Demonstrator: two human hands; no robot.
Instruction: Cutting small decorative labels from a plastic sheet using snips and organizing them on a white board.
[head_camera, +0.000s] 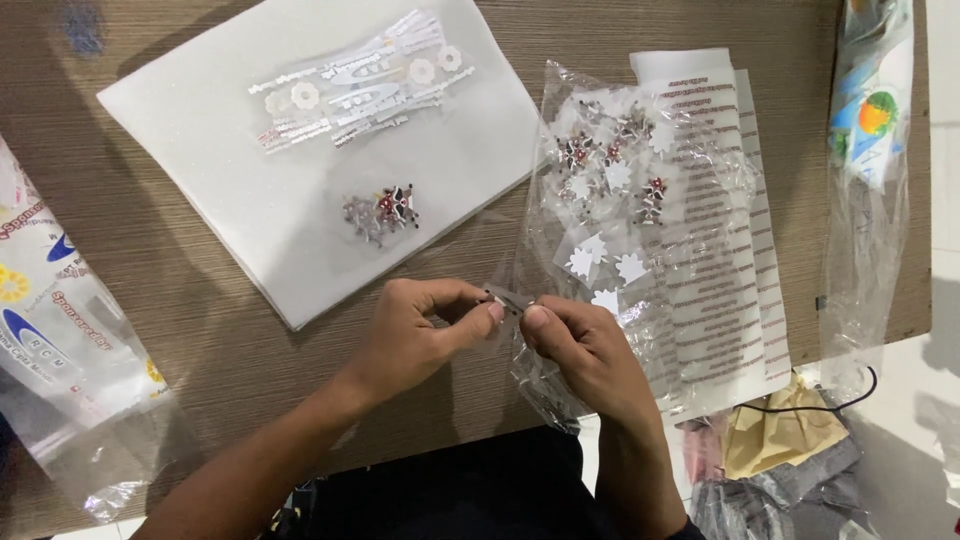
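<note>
Beside a clear bag (640, 200) of star pieces (615, 180), hands (510, 335) pinch a small piece (508, 302).

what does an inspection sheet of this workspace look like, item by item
surface: wood-grain table, mostly covered.
job's things: a tiny dark piece pinched between both hands; clear plastic bag of small star-shaped pieces just beyond them; white foam sheet with a small pile of red and silver pieces and a strip of pale parts.
clutter: printed paper sheets under the bag; printed plastic bags at the left and right edges.
grippers: left hand and right hand, fingertips together on the piece.
cables: a thin black cable at lower right.
surroundings: crumpled tan and grey wrapping below the table edge.
</note>
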